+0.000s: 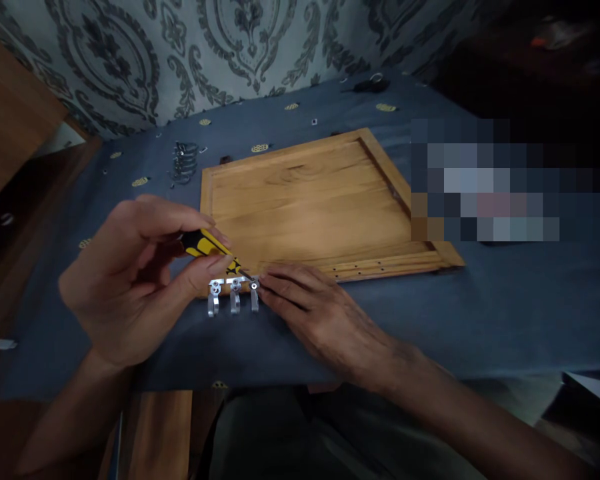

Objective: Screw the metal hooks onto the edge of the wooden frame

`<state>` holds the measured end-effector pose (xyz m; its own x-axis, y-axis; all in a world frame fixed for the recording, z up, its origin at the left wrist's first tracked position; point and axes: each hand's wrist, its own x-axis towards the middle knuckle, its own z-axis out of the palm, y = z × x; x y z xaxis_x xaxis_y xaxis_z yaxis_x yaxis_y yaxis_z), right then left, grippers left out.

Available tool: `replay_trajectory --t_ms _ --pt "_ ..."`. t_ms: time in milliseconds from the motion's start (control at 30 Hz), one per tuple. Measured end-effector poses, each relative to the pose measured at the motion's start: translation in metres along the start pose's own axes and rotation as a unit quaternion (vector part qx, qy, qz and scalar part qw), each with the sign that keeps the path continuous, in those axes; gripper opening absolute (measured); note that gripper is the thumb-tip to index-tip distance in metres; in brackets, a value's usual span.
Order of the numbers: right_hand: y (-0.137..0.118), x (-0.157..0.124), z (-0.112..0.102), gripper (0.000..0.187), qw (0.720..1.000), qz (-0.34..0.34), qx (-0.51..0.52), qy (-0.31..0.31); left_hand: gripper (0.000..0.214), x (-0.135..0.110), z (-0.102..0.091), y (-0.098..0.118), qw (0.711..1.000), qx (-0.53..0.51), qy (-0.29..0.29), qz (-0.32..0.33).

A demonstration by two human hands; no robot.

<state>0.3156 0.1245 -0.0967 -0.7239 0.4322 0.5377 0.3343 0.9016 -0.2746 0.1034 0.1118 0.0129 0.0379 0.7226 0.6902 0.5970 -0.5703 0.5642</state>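
My left hand point(135, 280) grips a yellow-and-black screwdriver point(209, 245) between thumb and fingers. Its shaft slants down to the right, with the tip close to the screw head on a silver metal hook point(255, 299). Beside that hook, my right hand point(330, 320) rests on the near edge of a framed wooden board point(300, 207), its fingertips closed against the hook's right side. Two similar hooks, an outer one point(213, 301) and a middle one point(235, 300), sit to the left along the same edge. Whether the tip touches the screw is too small to tell.
Several metal hooks point(184, 162) lie in a row behind the board on the blue patterned cloth point(260, 123). A dark object with a ring point(373, 85) lies at the back. Small holes mark the board's near rail. The right side has a pixelated patch.
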Motion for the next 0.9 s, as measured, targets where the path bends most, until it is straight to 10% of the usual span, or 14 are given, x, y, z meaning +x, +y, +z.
replay_trajectory --t_ms 900 --pt "-0.0003 -0.0023 -0.0003 0.05 0.999 0.018 0.001 -0.027 0.036 0.0015 -0.0081 -0.0063 0.991 -0.028 -0.1 0.083"
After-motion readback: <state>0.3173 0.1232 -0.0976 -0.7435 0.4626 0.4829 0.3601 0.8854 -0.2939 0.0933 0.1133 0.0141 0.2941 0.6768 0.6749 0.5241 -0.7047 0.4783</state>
